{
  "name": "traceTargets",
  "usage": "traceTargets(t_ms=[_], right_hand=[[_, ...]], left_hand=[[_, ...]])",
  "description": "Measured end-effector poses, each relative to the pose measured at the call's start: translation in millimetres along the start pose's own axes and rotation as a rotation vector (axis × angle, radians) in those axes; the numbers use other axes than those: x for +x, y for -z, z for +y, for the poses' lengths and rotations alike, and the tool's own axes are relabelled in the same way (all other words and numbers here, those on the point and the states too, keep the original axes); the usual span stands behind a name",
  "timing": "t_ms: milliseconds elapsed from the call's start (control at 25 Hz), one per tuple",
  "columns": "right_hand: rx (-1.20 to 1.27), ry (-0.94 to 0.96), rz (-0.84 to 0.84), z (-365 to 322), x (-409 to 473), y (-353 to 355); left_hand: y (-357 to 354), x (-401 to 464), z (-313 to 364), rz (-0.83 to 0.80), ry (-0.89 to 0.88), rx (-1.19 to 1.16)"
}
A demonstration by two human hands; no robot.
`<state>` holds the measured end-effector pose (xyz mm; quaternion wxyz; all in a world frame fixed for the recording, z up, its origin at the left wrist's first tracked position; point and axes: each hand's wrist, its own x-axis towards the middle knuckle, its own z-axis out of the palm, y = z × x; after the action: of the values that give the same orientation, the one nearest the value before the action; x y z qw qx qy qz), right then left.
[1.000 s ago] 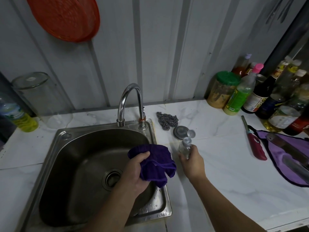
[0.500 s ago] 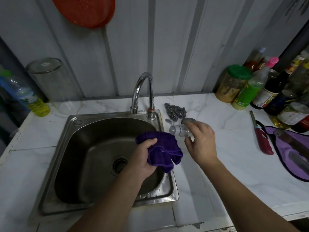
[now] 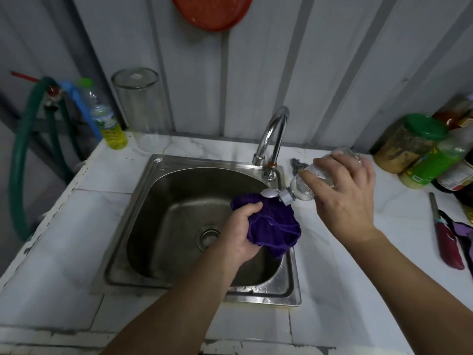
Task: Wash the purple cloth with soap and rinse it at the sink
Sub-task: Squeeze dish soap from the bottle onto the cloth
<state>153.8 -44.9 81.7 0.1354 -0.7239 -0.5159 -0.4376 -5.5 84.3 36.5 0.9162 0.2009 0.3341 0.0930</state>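
Over the right side of the sink [image 3: 158, 180], the left hand [image 3: 239, 233] clutches the bunched purple cloth [image 3: 275, 226]. The right hand [image 3: 344, 196], wrapped around a tilted soap bottle [image 3: 304, 189], sits at the cloth's two o'clock, the bottle's long axis slanting down toward eight o'clock, open cap just above the fabric.

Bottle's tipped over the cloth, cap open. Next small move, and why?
Probably squeeze the soap bottle. The right hand holds it tilted, open spout just above the purple cloth, which the left hand grips bunched over the sink. No soap visible on it yet.
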Motion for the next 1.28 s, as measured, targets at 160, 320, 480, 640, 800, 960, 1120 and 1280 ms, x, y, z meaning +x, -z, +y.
traceTargets(t_ms=[160,320,480,640,800,960,1120,1280], right_hand=[[0.015,0.003,0.012,-6,6,-1],[0.039,-0.016,0.0,-9,7,-5],[0.044,-0.015,-0.008,-11,6,-9],[0.065,-0.015,-0.005,-12,7,-10],[0.082,-0.032,-0.007,-12,8,-9],[0.095,-0.116,-0.08,-17,5,-7],[0.233,-0.244,-0.195,-22,-5,-10],[0.581,-0.726,-0.247,-28,-34,-13]], left_hand=[[3,1,5,-0.014,-0.006,-0.007],[5,0,8,-0.029,-0.015,-0.01],[4,-1,10,-0.043,-0.013,-0.007],[3,0,10,-0.037,-0.011,-0.009],[1,-1,10,-0.046,-0.023,-0.012],[-2,-7,11,-0.048,-0.03,-0.009],[-4,-10,11,-0.042,-0.014,-0.007],[-4,-16,14,-0.033,-0.009,-0.018]])
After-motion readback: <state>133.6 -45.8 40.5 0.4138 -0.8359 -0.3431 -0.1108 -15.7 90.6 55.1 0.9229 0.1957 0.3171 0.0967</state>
